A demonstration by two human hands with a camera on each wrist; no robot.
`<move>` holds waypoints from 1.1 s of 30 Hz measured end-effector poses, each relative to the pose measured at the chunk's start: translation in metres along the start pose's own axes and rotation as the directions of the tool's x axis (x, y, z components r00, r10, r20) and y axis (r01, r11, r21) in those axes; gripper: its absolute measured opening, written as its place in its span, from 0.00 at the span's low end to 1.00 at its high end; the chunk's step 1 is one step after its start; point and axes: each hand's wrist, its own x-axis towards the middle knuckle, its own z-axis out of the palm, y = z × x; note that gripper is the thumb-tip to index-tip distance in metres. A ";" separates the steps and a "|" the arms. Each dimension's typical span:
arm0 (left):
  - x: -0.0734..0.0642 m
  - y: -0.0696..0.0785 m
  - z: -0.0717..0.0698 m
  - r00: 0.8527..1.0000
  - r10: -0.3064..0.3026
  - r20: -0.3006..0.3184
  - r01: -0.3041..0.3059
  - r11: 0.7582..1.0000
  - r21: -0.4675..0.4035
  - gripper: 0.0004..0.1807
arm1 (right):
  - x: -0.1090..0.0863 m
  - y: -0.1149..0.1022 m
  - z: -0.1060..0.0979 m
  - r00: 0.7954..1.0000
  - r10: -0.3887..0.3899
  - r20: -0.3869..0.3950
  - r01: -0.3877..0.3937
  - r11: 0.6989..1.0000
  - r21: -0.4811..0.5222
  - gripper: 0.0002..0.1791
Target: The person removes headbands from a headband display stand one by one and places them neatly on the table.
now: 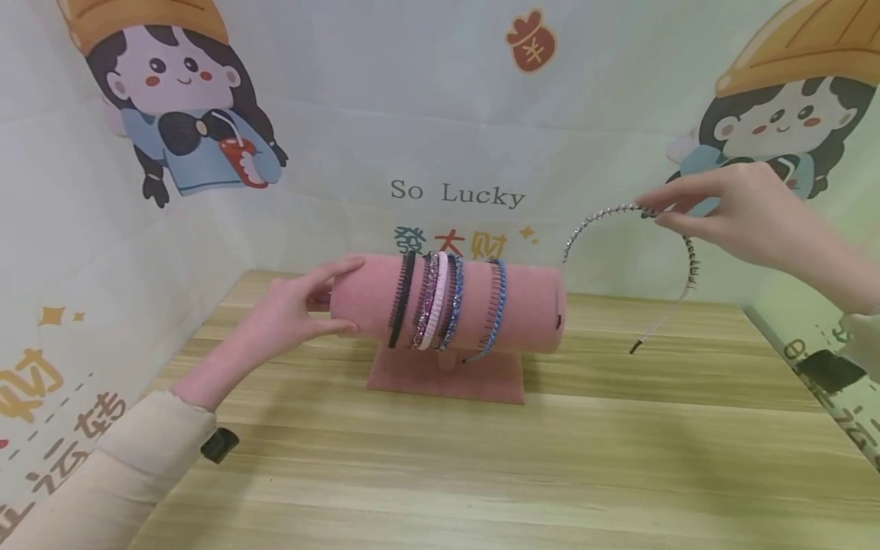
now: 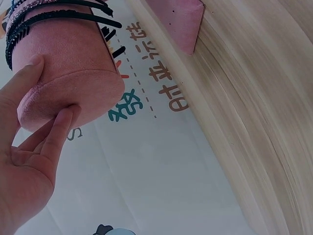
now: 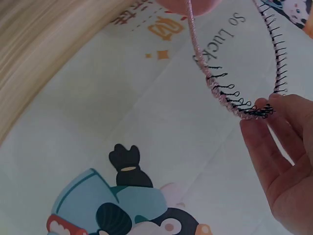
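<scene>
In the head view, a pink velvety roll stand point(image 1: 536, 305) lies sideways on its base point(image 1: 412, 378). My left hand point(image 1: 285, 309) grips its left end; the left wrist view shows the thumb on the side and the fingers point(image 2: 61, 127) against the round end face. Several toothed headbands sit around the roll: a black one point(image 1: 402, 298), glittery and pale pink ones point(image 1: 438, 302) close together, and a blue one point(image 1: 501, 305) farther right. Right of the stand, my right hand point(image 1: 756, 214) pinches a sparkly headband point(image 3: 212, 88) at the top of its arch, its ends hanging down.
A wood-grain table point(image 1: 440, 473) carries the stand. Behind and at both sides hangs a pale printed cloth point(image 1: 357, 99) with cartoon figures and lettering. Dark straps point(image 1: 220, 444) show at the cuffs of both pale sleeves point(image 1: 151, 443).
</scene>
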 end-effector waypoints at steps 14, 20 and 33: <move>-0.001 0.001 0.001 1.000 -0.007 -0.012 0.006 1.000 -0.016 0.48 | 0.026 0.024 -0.001 0.966 -0.190 0.172 0.191 0.981 0.012 0.16; 0.000 0.002 0.001 1.000 -0.008 0.003 0.008 1.000 -0.009 0.48 | 0.037 0.038 -0.001 0.964 -0.192 0.183 0.197 0.980 -0.008 0.15; 0.000 0.000 0.000 1.000 -0.002 0.003 0.002 1.000 0.000 0.48 | 0.079 0.053 0.007 0.935 -0.051 0.352 0.054 0.999 0.003 0.16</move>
